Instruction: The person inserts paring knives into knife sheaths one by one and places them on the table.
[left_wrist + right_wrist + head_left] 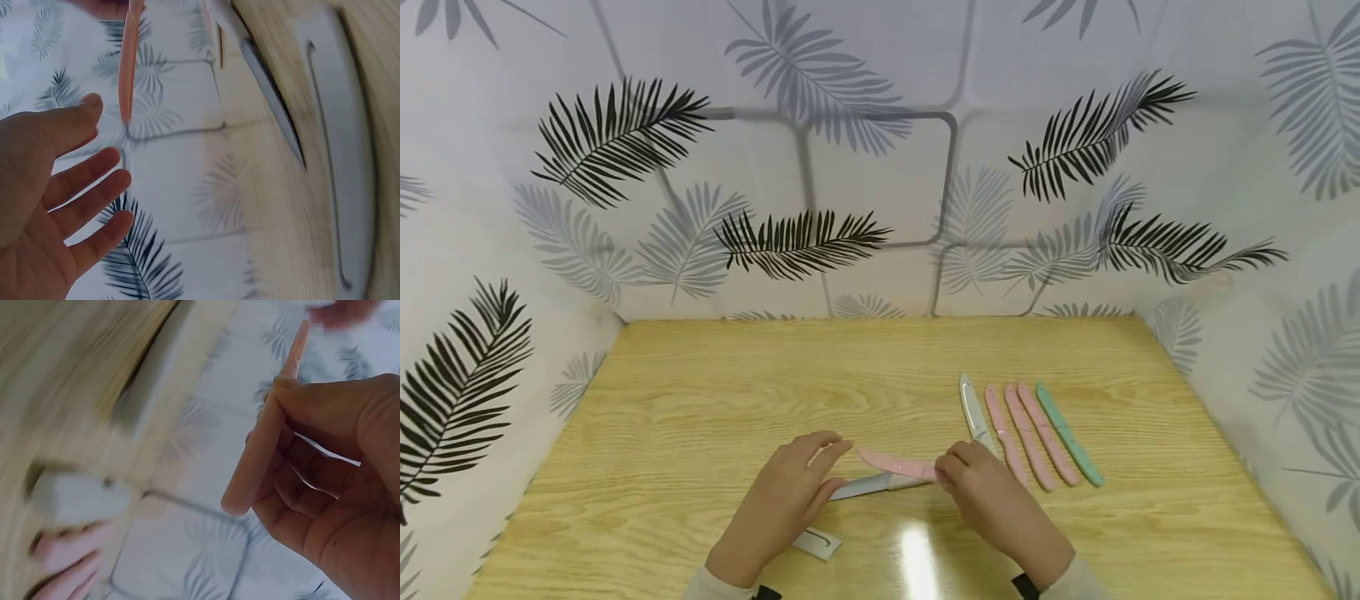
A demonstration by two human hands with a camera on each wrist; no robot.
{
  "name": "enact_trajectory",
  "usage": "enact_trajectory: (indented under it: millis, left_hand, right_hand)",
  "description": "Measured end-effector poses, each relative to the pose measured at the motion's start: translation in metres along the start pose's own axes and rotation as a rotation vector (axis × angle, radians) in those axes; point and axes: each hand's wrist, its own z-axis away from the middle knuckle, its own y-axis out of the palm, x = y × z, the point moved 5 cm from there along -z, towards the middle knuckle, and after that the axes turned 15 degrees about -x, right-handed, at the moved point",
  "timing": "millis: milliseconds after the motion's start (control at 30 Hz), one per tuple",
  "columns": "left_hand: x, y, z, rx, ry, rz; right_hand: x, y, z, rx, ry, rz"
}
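right hand [992, 492] pinches a pink sheath [898, 464] by its near end, just above a bare blade [861, 486] on the table [700, 400]. left hand [790, 492], fingers relaxed, hovers at the sheath's free tip; judged risk: fingers brushing the exposed edge.

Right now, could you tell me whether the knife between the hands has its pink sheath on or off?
Off. The knife lies with its grey blade bare on the table, while the right hand pinches the pink sheath above it.
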Motion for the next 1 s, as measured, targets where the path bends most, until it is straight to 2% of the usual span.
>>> enact_trajectory:
  millis: [100,200,300,433,600,767,1000]
  left_hand:
    - [0.008,-0.006,0.010,0.033,-0.027,-0.019]
    - [0.013,-0.009,0.021,0.110,-0.071,-0.026]
    - [0.015,-0.011,0.030,0.176,-0.106,-0.031]
    - [0.017,-0.015,0.038,0.194,-0.129,-0.028]
    - [0.017,-0.016,0.047,0.226,-0.173,-0.002]
    - [0.014,-0.013,0.052,0.285,-0.210,0.037]
    - [0.016,-0.016,0.051,0.249,-0.180,0.021]
  right_hand:
    - [-0.029,-0.015,0.011,-0.072,0.084,0.001]
    - [-0.062,-0.030,0.023,-0.104,0.205,0.049]
    - [-0.095,-0.043,0.037,-0.074,0.375,0.088]
    - [-0.135,-0.052,0.056,-0.016,0.580,0.090]
    - [-0.173,-0.051,0.075,0.087,0.752,0.107]
    - [-0.195,-0.046,0.081,0.185,0.827,0.121]
    - [-0.206,-0.037,0.080,0.213,0.842,0.103]
